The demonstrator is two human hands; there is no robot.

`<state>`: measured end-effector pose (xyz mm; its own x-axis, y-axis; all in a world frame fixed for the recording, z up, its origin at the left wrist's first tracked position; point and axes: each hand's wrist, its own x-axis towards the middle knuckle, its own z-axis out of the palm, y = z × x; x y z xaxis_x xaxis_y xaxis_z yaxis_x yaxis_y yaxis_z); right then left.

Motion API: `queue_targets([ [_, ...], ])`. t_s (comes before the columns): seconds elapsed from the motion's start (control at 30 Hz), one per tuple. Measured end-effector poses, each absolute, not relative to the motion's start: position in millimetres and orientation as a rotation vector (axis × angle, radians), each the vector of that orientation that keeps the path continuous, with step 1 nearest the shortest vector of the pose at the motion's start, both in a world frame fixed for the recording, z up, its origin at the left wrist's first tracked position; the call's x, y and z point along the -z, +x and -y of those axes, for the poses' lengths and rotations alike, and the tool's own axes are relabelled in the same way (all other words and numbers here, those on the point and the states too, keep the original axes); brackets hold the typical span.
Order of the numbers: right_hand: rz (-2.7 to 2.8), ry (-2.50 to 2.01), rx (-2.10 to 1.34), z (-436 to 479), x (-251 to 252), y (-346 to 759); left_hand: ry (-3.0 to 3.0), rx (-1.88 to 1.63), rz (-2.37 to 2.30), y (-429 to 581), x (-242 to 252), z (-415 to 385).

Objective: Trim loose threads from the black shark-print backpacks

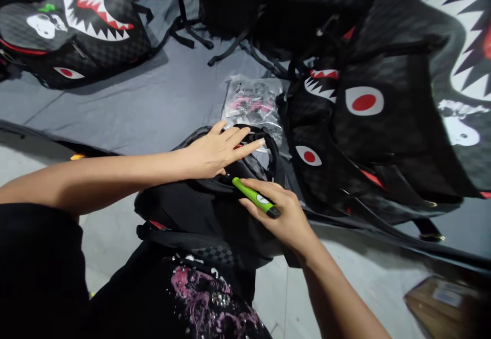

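Observation:
A black backpack [207, 203] lies across the lap and the table edge, its carry loop and straps uppermost. My left hand [220, 150] rests on top of it with fingers spread, near the loop. In my right hand [282, 206] is a slim green-handled tool [251, 196] with a black butt end. Its thin dark tip points at the backpack just below my left hand; the very end is hidden there. Right behind the backpack, a clear plastic bag [251, 101] with pink print and small contents lies on the grey cloth.
Several dark checkered backpacks with shark mouths surround the work: one backpack [103, 27] at upper left, another backpack [360, 129] close on the right. Loose straps [230, 47] trail over the grey table cloth [153, 104]. A cardboard box [441, 298] sits on the floor at lower right.

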<state>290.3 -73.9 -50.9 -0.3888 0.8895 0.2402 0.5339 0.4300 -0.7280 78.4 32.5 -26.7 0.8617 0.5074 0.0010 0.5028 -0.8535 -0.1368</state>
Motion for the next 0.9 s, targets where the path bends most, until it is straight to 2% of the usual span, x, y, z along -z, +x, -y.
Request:
queue_targets([
  [0.13,2.158,-1.236,-0.799,61,36,289,-2.918,-0.059,0.765,78,28,-35],
  [0.37,2.415,-1.218,-0.679,48,30,282,-2.9,-0.075,0.809,80,34,-36],
  [0.67,2.463,-1.226,-0.631,49,35,275,-2.903,0.002,0.83,80,38,-37],
  [0.9,2.443,-1.217,-0.634,49,35,270,-2.96,-0.065,0.924,84,33,-38],
])
